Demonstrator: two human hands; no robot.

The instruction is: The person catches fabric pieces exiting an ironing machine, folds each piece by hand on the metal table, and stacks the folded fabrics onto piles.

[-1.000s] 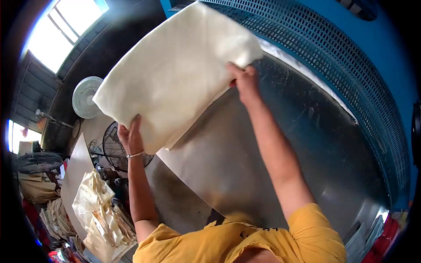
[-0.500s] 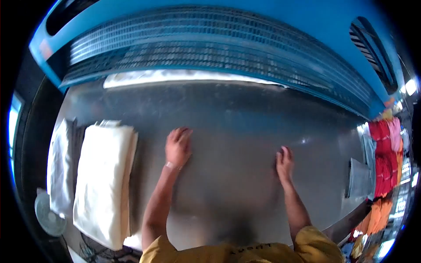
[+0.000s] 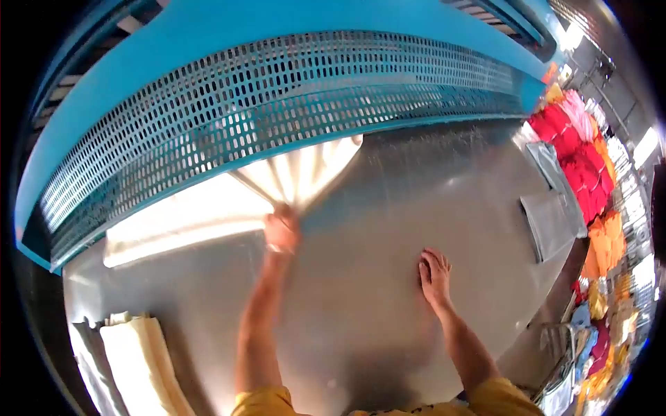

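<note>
A white cloth point(image 3: 187, 215) comes out from under the perforated blue guard and lies along the back of the metal table. My left hand point(image 3: 282, 229) is closed on the cloth's front edge, and folds fan out from its fingers toward the guard. To the right, my right hand point(image 3: 435, 274) is held over the bare metal table point(image 3: 361, 277), fingers slightly curled and apart, with nothing in it. A folded cream cloth point(image 3: 142, 364) lies at the table's front left, beside a grey cloth point(image 3: 97, 367).
The perforated blue guard point(image 3: 312, 83) spans the back of the table. Folded grey pieces point(image 3: 551, 222) lie at the right edge. Beyond them are red cloths point(image 3: 583, 173), orange cloths point(image 3: 605, 253) and a metal rack point(image 3: 558, 353).
The cream cloth was held up in both hands, then lay folded at the left. My left hand has since moved to the white cloth and pulled part of it outward. The view has turned right.
</note>
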